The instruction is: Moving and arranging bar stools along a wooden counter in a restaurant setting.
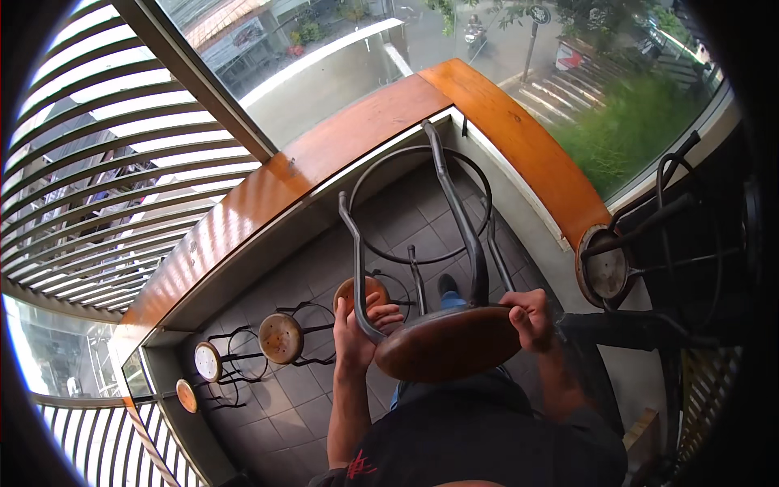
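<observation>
A bar stool with a round brown wooden seat [450,347] is tipped over in front of my body. Its dark metal legs [453,201] point away from me, joined by a ring footrest [359,189]. My left hand [359,332] is around the base of one leg, where it meets the seat, with the fingers partly spread. On the opposite side, my right hand [530,319] grips the seat's edge near another leg. The seat hides part of my legs; one shoe [447,283] shows on the floor beyond it.
An orange-brown wooden counter [359,131] bends around a corner below the windows. Several stools, one with a worn seat [280,338], lie tipped on the grey tile floor [292,395] to the left. Another upturned stool [602,268] rests at the counter's right end.
</observation>
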Action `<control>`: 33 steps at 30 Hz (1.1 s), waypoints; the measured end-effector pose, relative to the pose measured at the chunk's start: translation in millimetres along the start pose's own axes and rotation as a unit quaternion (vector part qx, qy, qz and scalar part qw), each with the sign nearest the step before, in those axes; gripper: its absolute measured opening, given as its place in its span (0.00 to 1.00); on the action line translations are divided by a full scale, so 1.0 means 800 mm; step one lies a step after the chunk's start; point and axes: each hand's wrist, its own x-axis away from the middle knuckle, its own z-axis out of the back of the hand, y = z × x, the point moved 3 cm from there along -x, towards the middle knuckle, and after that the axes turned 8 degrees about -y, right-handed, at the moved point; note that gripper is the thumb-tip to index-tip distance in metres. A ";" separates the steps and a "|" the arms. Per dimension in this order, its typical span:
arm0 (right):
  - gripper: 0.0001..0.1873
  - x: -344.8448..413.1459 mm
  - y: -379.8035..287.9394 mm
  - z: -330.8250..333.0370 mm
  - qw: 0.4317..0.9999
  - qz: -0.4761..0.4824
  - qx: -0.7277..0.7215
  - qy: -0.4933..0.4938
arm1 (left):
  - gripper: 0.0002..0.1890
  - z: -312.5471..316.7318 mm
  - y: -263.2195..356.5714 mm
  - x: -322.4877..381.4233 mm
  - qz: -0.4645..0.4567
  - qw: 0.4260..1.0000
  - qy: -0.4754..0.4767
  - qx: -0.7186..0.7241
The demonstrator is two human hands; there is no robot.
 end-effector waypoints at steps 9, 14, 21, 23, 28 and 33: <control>0.41 0.020 -0.047 -0.033 0.972 0.074 -0.219 0.046 | 0.16 -0.056 0.051 0.037 -0.150 0.941 -0.267 0.147; 0.21 -0.020 0.016 -0.026 0.900 -0.176 -0.387 0.095 | 0.14 -0.097 0.032 0.048 -0.190 0.929 -0.127 -0.291; 0.25 -0.055 0.065 -0.058 0.887 -0.169 -0.395 0.172 | 0.15 -0.075 0.058 0.031 -0.207 0.813 0.001 -0.544; 0.23 -0.078 0.056 -0.046 0.900 -0.137 -0.371 0.183 | 0.14 -0.089 0.070 0.021 -0.239 0.796 0.028 -0.555; 0.23 -0.148 0.068 -0.008 0.914 -0.071 -0.332 0.221 | 0.13 -0.092 0.079 -0.052 -0.291 0.783 0.092 -0.543; 0.21 -0.236 0.117 0.043 0.932 -0.001 -0.235 0.277 | 0.14 -0.071 0.076 -0.202 -0.210 0.919 0.081 -0.324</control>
